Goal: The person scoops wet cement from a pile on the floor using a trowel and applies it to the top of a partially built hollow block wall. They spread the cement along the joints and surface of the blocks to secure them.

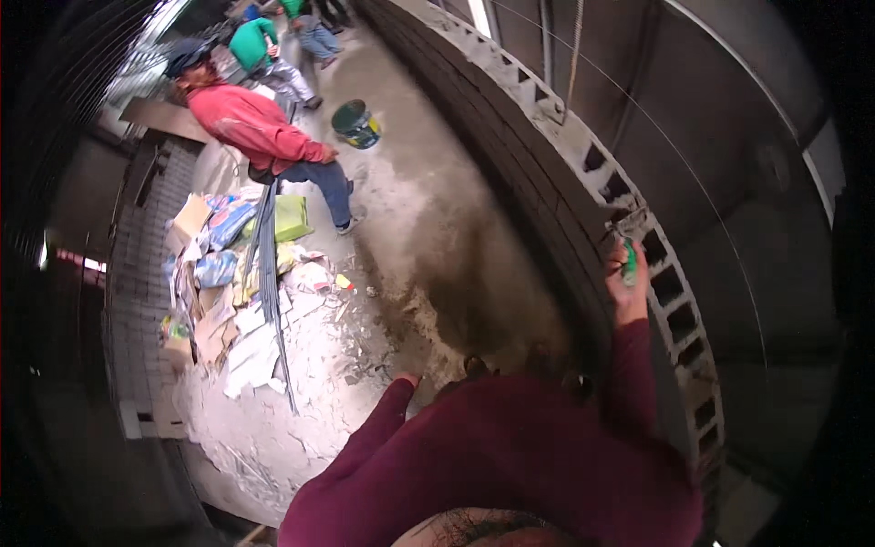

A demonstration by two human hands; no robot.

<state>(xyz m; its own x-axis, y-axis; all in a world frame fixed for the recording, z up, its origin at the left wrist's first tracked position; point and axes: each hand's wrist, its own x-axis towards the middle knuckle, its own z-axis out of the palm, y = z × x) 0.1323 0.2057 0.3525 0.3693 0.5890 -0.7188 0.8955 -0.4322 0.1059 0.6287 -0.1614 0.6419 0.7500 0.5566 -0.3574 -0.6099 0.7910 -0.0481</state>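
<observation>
My right hand (625, 294) is closed around the green handle of a trowel (630, 263) at the top of a hollow-block wall (670, 284) on my right. The trowel's blade is hard to make out against the grey mortar and block edge just beyond my fingers. Open cells show along the top of the wall, both nearer and farther than the hand. My left hand (409, 377) hangs low beside my body, over the floor. Only a small part of it shows past the maroon sleeve, and its fingers cannot be made out.
A dark bucket (355, 125) stands on the concrete floor (401, 191). Long grey bars (266, 264) lie over paper, bags and debris (219, 301) at left. A person in a red top (239, 117) stands beyond; others work farther back. A rope (576, 55) hangs by the wall.
</observation>
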